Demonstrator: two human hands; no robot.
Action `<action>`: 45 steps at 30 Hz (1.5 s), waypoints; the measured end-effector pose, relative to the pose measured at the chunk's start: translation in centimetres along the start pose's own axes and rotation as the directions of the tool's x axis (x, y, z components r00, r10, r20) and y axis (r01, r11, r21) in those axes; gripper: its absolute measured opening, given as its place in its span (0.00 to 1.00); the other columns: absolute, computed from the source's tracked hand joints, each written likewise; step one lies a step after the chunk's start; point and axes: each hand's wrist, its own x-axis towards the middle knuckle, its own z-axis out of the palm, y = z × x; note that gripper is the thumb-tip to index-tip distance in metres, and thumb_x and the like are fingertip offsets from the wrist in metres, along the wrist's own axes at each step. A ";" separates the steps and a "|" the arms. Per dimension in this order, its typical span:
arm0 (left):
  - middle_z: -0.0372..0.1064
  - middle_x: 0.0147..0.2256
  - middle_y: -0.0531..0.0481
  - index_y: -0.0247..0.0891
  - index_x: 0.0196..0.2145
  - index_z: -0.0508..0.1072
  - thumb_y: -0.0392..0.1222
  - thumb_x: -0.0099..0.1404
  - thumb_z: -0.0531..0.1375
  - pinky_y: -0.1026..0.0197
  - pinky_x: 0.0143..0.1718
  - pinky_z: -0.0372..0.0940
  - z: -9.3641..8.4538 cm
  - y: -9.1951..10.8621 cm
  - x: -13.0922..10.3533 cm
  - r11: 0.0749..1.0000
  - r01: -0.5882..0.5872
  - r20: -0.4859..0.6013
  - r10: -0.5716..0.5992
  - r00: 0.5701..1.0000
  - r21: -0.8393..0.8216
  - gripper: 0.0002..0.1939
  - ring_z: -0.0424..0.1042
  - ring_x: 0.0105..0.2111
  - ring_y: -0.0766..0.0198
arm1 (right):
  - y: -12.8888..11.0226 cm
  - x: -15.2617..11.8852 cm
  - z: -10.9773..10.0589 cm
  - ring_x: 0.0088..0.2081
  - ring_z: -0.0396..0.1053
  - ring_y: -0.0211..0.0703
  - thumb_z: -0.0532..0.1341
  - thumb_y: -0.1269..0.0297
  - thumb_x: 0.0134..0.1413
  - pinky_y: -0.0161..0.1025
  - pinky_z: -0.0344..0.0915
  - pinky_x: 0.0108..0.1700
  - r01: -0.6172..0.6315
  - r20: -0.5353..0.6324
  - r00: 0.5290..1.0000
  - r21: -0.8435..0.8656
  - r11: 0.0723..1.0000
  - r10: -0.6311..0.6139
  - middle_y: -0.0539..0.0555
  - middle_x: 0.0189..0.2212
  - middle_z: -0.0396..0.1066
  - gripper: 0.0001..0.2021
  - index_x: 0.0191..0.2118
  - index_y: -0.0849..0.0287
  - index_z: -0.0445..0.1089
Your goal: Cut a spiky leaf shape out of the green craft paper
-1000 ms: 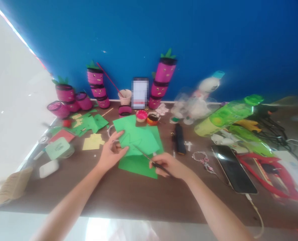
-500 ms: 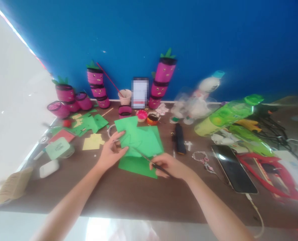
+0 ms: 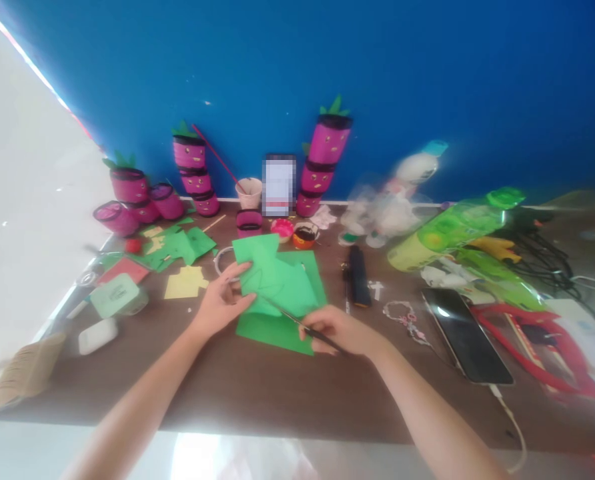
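Observation:
My left hand [image 3: 226, 293] pinches the left edge of a sheet of green paper [image 3: 260, 260], which has drawn outlines on it. In my right hand [image 3: 335, 328] is a pair of scissors [image 3: 288, 315], gripped by the handles. Its blades point up and left and lie at the lower edge of the drawn part, close to my left fingertips. Whether the blades are apart is too blurred to tell. Another green sheet [image 3: 272, 335] lies flat on the table beneath.
Purple stacked pots [image 3: 326, 143] with green paper leaves stand along the blue wall. Two small paint pots [image 3: 306, 233] sit behind the paper. Left are green scraps [image 3: 192, 245] and yellow paper [image 3: 183, 283]; right are a phone [image 3: 470, 340] and a green bottle [image 3: 452, 230].
The upper green sheet has shifted and turned slightly to the right in my left hand. My right hand and the scissors have barely moved.

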 end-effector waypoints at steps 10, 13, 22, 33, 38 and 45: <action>0.53 0.55 0.42 0.42 0.50 0.67 0.39 0.51 0.65 0.66 0.28 0.68 -0.2 -0.2 0.0 1.000 0.010 0.013 -0.010 1.000 -0.017 0.27 0.67 0.32 0.69 | -0.1 0.0 -0.1 0.15 0.56 0.29 0.62 0.63 0.45 0.31 0.58 0.21 -0.006 0.000 1.000 -0.009 1.000 0.006 0.44 0.12 0.61 0.09 0.30 0.65 0.69; 0.51 0.57 0.42 0.43 0.50 0.67 0.39 0.50 0.66 0.65 0.29 0.68 -0.3 -0.3 0.0 1.000 0.029 0.009 -0.029 1.000 -0.003 0.28 0.68 0.35 0.67 | -0.1 0.0 -0.2 0.14 0.56 0.28 0.62 0.63 0.45 0.30 0.57 0.20 -0.018 0.011 1.000 0.006 1.000 0.018 0.44 0.12 0.61 0.09 0.30 0.65 0.69; 0.50 0.58 0.40 0.42 0.51 0.66 0.40 0.50 0.66 0.62 0.33 0.68 -0.6 -0.5 0.0 0.999 0.046 0.026 -0.046 0.999 0.010 0.30 0.69 0.38 0.62 | 0.1 0.2 -0.4 0.14 0.55 0.28 0.64 0.64 0.43 0.31 0.57 0.21 -0.016 0.021 1.000 0.060 0.998 0.015 0.43 0.10 0.60 0.11 0.33 0.67 0.71; 0.51 0.59 0.39 0.40 0.52 0.66 0.39 0.50 0.66 0.52 0.44 0.67 -0.9 -0.5 0.1 0.995 0.095 0.088 -0.091 0.992 -0.043 0.29 0.67 0.47 0.53 | -0.3 0.1 -0.5 0.14 0.58 0.30 0.58 0.73 0.42 0.30 0.57 0.20 -0.065 0.049 0.997 0.072 0.995 0.061 0.44 0.11 0.62 0.08 0.31 0.66 0.72; 0.51 0.59 0.39 0.40 0.52 0.67 0.39 0.50 0.66 0.51 0.45 0.66 -0.9 -0.7 0.1 0.993 0.104 0.082 -0.099 0.992 -0.055 0.30 0.67 0.47 0.53 | -0.1 0.1 -0.5 0.14 0.58 0.29 0.59 0.73 0.42 0.30 0.58 0.20 -0.062 0.039 0.997 0.066 0.996 0.059 0.45 0.12 0.63 0.08 0.31 0.65 0.72; 0.51 0.59 0.38 0.39 0.52 0.66 0.39 0.50 0.66 0.50 0.46 0.66 -0.8 -0.6 0.1 0.993 0.107 0.080 -0.102 0.992 -0.054 0.30 0.62 0.53 0.48 | -0.4 0.0 -0.5 0.15 0.60 0.30 0.55 0.75 0.41 0.30 0.58 0.21 -0.064 0.038 0.997 0.050 0.997 0.062 0.45 0.11 0.63 0.10 0.31 0.65 0.72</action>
